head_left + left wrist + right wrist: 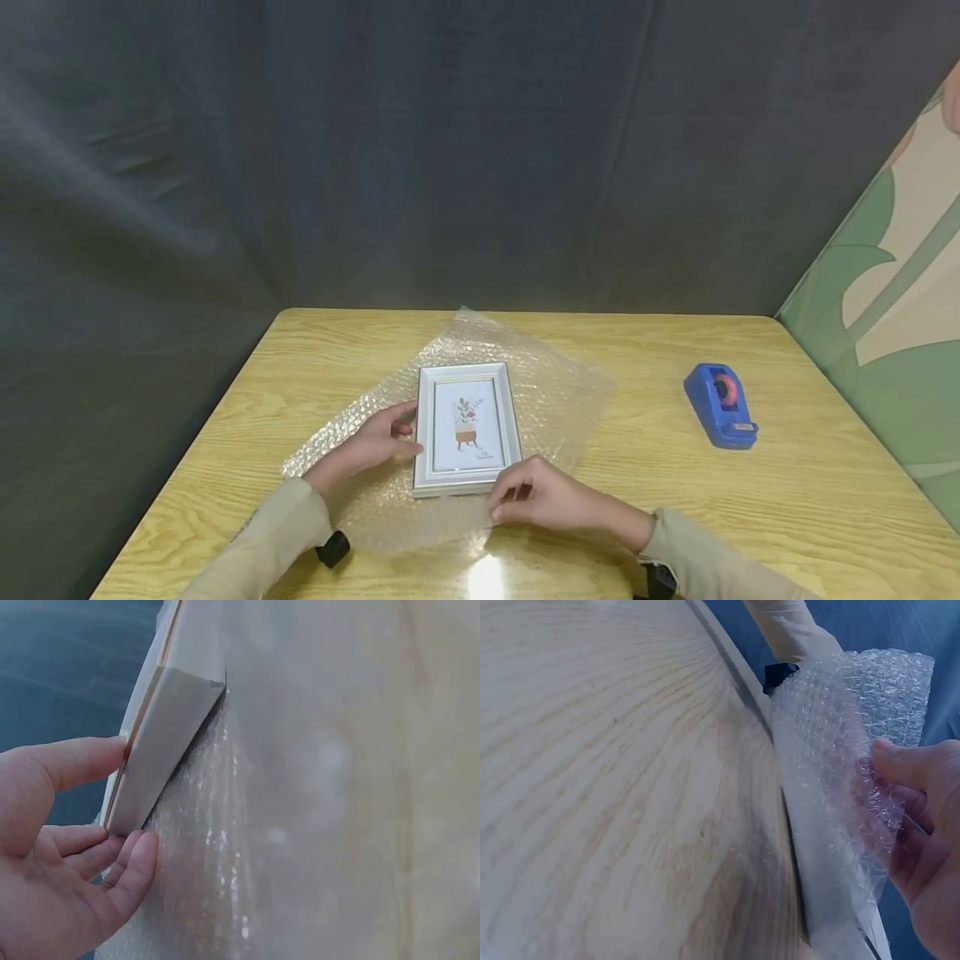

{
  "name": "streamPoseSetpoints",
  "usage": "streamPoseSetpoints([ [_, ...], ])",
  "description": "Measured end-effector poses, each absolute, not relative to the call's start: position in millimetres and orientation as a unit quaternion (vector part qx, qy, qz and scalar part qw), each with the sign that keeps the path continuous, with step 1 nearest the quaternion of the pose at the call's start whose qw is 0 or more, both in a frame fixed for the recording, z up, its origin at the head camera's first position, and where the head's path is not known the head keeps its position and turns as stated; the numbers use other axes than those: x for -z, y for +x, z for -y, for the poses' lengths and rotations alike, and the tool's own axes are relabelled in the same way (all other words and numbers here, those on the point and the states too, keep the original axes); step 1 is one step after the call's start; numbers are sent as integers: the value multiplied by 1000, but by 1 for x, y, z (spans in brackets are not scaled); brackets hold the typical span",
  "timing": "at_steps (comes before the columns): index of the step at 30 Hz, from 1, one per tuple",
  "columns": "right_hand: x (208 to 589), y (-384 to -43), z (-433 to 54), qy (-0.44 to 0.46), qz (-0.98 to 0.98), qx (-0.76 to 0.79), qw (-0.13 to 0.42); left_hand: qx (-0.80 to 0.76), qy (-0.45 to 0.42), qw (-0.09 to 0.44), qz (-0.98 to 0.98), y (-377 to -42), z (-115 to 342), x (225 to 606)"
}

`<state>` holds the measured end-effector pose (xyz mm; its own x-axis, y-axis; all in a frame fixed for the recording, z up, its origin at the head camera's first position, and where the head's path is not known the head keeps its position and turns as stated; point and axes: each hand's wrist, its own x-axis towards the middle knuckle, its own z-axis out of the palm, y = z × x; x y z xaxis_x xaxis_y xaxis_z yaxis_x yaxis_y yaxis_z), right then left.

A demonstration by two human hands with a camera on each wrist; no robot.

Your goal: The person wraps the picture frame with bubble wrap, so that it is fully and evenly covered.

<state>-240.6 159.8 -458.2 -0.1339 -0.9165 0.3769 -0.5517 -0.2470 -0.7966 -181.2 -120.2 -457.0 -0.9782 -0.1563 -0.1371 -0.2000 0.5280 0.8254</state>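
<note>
A white picture frame (425, 429) lies face up on a sheet of bubble wrap (555, 392), its picture showing a potted plant. My left hand (372, 437) is at the frame's left side, thumb and fingers touching that edge; in the left wrist view the thumb meets the frame's side (169, 712) and several fingertips sit by its lower end. Near the frame's lower right corner, my right hand (543, 496) pinches the near edge of the wrap. Up close in the right wrist view, the lifted bubble wrap (825, 765) stands between thumb and fingers.
On the right of the wooden table (622, 467) stands a blue tape dispenser (708, 408) with a pink roll. A dark curtain (450, 158) hangs behind the table, and a leaf-patterned panel (900, 333) borders its right side.
</note>
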Motion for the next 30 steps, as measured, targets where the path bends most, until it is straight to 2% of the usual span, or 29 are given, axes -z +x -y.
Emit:
streamPoseSetpoints([
  [9,450,-248,-157,-561,-619,515,189,-454,-60,50,-887,-179,123,447],
  [16,455,-259,-147,-496,-650,547,181,-449,-31,55,-891,-185,131,423],
  [23,457,-271,-135,-451,-684,559,130,-461,-11,27,-887,-192,137,398],
  [30,438,-260,-130,-418,-721,545,92,-465,-21,34,-884,-190,137,404],
])
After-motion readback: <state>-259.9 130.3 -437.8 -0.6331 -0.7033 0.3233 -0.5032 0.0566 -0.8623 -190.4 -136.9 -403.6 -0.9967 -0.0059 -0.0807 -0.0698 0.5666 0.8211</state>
